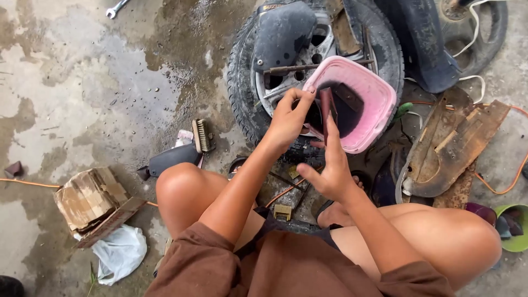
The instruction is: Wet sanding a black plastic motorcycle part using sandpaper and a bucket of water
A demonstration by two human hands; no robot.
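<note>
I squat over a car wheel (247, 82) lying flat on wet concrete. A tilted pink tub (374, 93) with dark liquid inside rests on it. My left hand (289, 118) grips the near rim of the tub, thumb and fingers pinched at the edge. My right hand (330, 168) holds a thin dark reddish strip (328, 110) upright, its upper end reaching into the tub. Both forearms pass between my bare knees.
A scrub brush (202, 135) and a dark plastic part (170, 159) lie left of my knee. Crumpled cardboard (91, 198) and a white bag (120, 253) sit at lower left. A rusty panel (451, 148), orange cable (514, 176), green bowl (517, 242) and wrench (115, 8) lie around.
</note>
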